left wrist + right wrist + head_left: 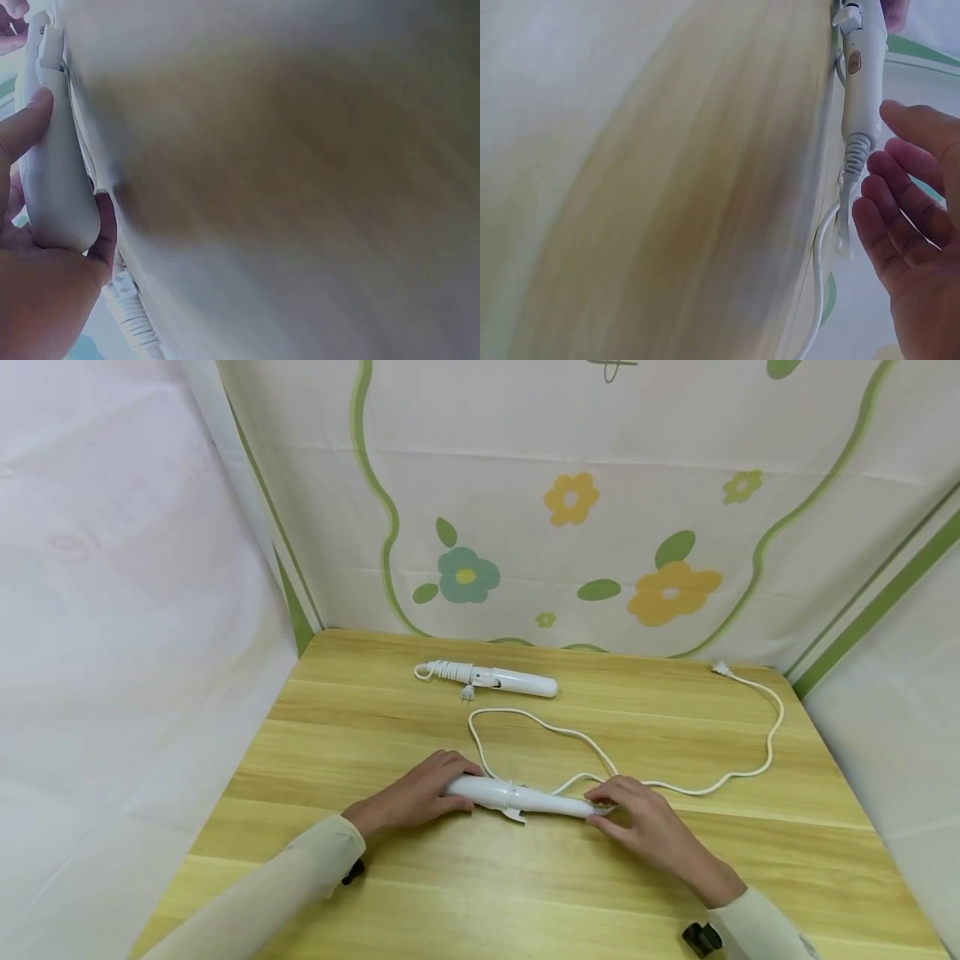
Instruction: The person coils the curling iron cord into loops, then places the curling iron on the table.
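Observation:
My left hand (pixel 433 789) grips the thick rounded end of a white curling iron (pixel 551 802) with a small clip lever at its middle. In the left wrist view the thumb (pixel 34 124) lies along its smooth white body (pixel 56 172). At the cord end, my right hand (pixel 647 818) has thumb and fingers loosely curved beside the handle (pixel 864 105). Its fingertips (pixel 877 191) are close to the coiled cord sleeve (pixel 856 154); whether they touch is unclear. A button (pixel 855 63) shows on the handle.
The iron's loose white cord (pixel 772 727) loops across the wooden table (pixel 375 710) to a plug (pixel 722 668) at the back right. A second white curling iron (pixel 517 682), its cord wound round one end, lies farther back. Floral cloth (pixel 510 510) stands behind the table.

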Available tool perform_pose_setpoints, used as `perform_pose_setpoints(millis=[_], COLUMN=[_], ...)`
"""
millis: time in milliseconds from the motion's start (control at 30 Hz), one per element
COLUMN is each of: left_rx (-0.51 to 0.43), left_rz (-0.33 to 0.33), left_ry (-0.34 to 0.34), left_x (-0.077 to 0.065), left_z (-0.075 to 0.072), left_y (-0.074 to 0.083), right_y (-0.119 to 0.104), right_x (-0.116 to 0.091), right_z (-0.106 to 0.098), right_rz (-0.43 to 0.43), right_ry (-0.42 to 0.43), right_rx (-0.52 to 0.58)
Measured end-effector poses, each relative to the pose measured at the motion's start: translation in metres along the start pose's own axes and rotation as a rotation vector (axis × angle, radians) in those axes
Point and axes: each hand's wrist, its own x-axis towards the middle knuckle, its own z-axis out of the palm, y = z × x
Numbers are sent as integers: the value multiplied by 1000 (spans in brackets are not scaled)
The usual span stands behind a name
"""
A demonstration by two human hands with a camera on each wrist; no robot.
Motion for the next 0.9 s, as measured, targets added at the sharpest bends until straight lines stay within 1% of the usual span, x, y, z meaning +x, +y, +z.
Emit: perform_pose_setpoints(millis=[100, 200, 300, 433, 533, 700, 800, 900], left_rx=[3, 12, 22, 16, 16, 29, 42, 61], left_rz=[13, 21, 23, -1, 4, 44, 43, 40], left_ry=[12, 20, 23, 8, 8, 24, 27, 46], left_x=[-3, -6, -10, -15, -18, -22, -21, -17], left_z=[-1, -4, -8, -15, -22, -34, -42, -49], left_y=[0, 1, 3, 6, 9, 13, 16, 18], right_y=[-2, -5, -9, -14, -18, -24, -27, -27], right_x=[0, 1, 3, 6, 7, 12, 19, 28], right_z=[0, -1, -2, -5, -7, -14, -21, -29], right_rz=[-8, -37, -97, -187, -227, -247, -246, -241], right_ry=[9, 26, 42, 52, 62, 93, 127, 157], right_rx=[2, -7, -35, -64, -96, -161, -151, -126])
